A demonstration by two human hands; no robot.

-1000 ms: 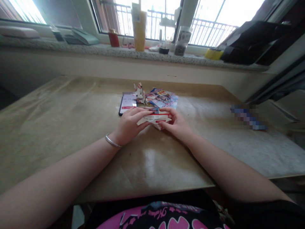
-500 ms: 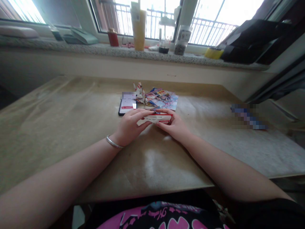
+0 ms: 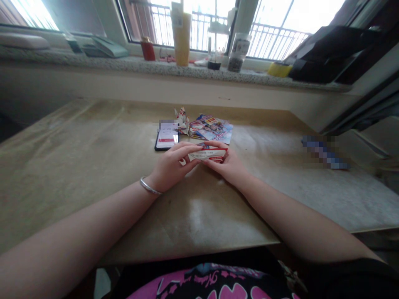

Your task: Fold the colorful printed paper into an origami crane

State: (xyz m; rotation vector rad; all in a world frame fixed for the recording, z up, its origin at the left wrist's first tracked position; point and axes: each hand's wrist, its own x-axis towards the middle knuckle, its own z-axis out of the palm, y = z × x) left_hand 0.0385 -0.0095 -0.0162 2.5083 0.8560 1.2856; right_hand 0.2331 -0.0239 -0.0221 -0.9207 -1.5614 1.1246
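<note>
Over the middle of the table, both hands grip a small folded piece of printed paper [image 3: 209,154], white with red edges and small lettering. My left hand [image 3: 171,162], with a silver bangle at the wrist, pinches its left end between thumb and fingers. My right hand [image 3: 230,166] holds the right end, fingers along the top and thumb beneath. Part of the paper is hidden by the fingers. Just beyond the hands lie colourful printed sheets [image 3: 218,129] and a crumpled or folded paper piece [image 3: 183,121]. A phone [image 3: 167,140] with a lit screen is beyond my left hand.
The table [image 3: 93,166] has a pale brown cover. A blurred blue item [image 3: 326,153] lies at its right. On the stone windowsill [image 3: 109,62] stand a red container [image 3: 147,49], a tall yellow bottle [image 3: 182,39], a clear jar [image 3: 238,52] and a black bag-like object [image 3: 324,54].
The folded paper has shifted slightly to the right between my hands. The fingers of my left hand have moved a little along it. The items on the table stay where they were.
</note>
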